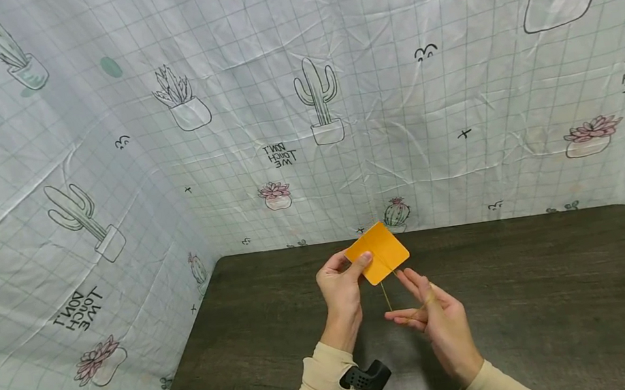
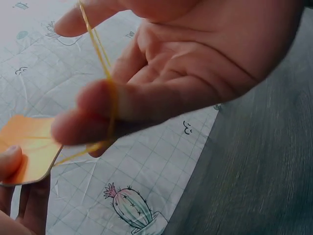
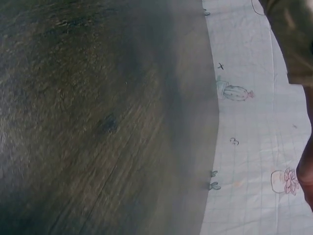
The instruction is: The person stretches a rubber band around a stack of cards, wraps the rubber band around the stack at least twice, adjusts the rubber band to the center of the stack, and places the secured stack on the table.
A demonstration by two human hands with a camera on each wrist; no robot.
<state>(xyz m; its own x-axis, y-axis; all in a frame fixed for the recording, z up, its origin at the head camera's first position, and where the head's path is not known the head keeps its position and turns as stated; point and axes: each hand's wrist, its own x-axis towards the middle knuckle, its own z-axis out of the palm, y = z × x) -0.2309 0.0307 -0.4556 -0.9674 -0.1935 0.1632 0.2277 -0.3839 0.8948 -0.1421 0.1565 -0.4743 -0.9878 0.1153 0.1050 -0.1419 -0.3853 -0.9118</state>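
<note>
In the head view my left hand [image 1: 340, 291] pinches an orange square card [image 1: 388, 245] with rounded corners, its thumb on the near face and its fingers behind. A thin yellow rubber band [image 1: 386, 296] crosses the card and stretches to my right hand [image 1: 444, 326], just right of and below it. From the left wrist view, the band [image 2: 78, 157] loops round the spread, mostly straight fingers of the right hand [image 2: 166, 93]. One blurred fingertip there overlaps the edge of the card [image 2: 36, 132]. The right wrist view shows neither card nor band.
Both hands are above a dark wood-grain table [image 1: 539, 297]. Behind it hangs a white gridded cloth [image 1: 403, 163] printed with cacti, which also covers both sides. A black strap mount [image 1: 367, 377] sits on the left wrist. A sleeve [image 3: 288, 44] shows at the right wrist view's edge.
</note>
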